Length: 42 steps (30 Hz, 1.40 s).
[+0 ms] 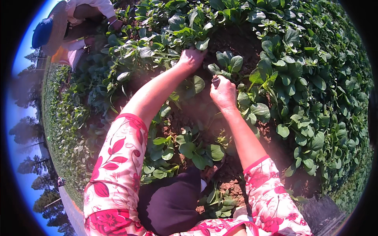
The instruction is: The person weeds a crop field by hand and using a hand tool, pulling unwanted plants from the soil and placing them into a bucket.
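Observation:
My left hand (192, 59) reaches forward into the leafy greens (177, 29). Its fingers are closed round the base of a plant and partly hidden by leaves. To its right and a little nearer, my right hand (223, 92) is wrapped round a dark tool handle (215, 81), whose rounded end pokes out of the fist. The rest of the tool is hidden. A small leafy green plant (230, 62) stands in the soil just beyond my right fist.
Dense greens (315, 98) cover the right side. Low plants (197, 151) grow between my arms and my dark-clad knee (171, 202). Bare reddish soil (232, 188) shows near my foot. At the far left, another person in a brimmed hat (53, 31) bends over the crop.

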Tool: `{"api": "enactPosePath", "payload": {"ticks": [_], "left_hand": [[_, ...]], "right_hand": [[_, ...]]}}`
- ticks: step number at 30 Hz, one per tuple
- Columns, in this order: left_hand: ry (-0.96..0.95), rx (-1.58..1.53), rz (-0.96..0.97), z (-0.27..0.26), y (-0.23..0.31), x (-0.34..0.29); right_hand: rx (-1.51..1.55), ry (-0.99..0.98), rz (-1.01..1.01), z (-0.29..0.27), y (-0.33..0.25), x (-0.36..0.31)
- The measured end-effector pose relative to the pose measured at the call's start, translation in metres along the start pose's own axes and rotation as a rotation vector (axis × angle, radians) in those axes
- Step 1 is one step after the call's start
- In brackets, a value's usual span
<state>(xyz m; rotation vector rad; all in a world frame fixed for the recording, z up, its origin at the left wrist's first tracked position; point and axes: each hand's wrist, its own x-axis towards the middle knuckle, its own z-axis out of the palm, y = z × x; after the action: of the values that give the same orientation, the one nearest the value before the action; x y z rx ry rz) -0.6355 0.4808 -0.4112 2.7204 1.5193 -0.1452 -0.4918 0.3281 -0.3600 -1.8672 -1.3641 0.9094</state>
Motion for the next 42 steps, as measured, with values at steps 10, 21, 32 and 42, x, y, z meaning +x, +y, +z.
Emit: {"api": "enactPosePath", "payload": {"ticks": [10,21,32,42], "left_hand": [[-0.218,0.224,-0.042,0.037,-0.019,0.033],[-0.169,0.273,-0.140,0.025,-0.007,0.024],[-0.152,0.111,-0.148,-0.025,-0.015,-0.027],[0.056,0.102,0.128,-0.054,-0.030,-0.069]], "right_hand": [[-0.093,0.010,0.100,0.015,-0.013,0.025],[-0.069,-0.016,0.174,-0.006,-0.012,0.003],[-0.112,-0.062,0.049,0.000,0.009,0.022],[0.067,-0.106,-0.039,-0.018,-0.004,-0.009]]}}
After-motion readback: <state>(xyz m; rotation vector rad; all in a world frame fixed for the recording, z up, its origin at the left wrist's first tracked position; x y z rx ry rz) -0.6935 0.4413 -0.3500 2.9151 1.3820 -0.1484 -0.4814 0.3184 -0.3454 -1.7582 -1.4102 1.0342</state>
